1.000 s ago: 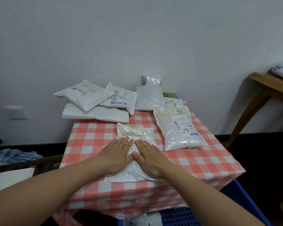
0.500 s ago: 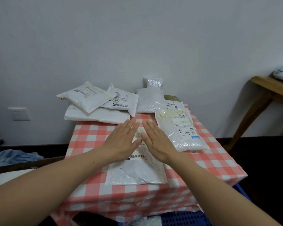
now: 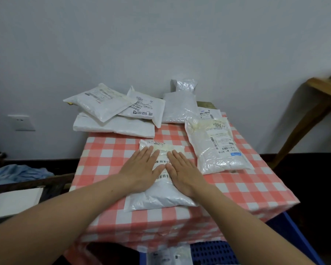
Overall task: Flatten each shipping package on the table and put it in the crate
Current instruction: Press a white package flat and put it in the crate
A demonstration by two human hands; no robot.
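A white shipping package (image 3: 159, 197) with barcode labels lies in the middle of the red-checked table (image 3: 107, 163). My left hand (image 3: 141, 169) and my right hand (image 3: 183, 170) press flat on it side by side, fingers straight and pointing away from me. Another white package (image 3: 216, 148) lies to the right of it. Several more packages (image 3: 113, 119) are piled at the table's far edge against the wall. The blue crate (image 3: 214, 251) sits on the floor below the table's near edge, with a package (image 3: 168, 257) lying in it.
A wooden table (image 3: 325, 92) stands at the right by the wall. At the left are a blue cloth (image 3: 17, 174), a white board (image 3: 13, 201) and a wall socket (image 3: 21, 122). The floor at the right is dark.
Both hands slid forward along the package to its far end half a second ago, then drew back toward its middle. The package has spread flatter.
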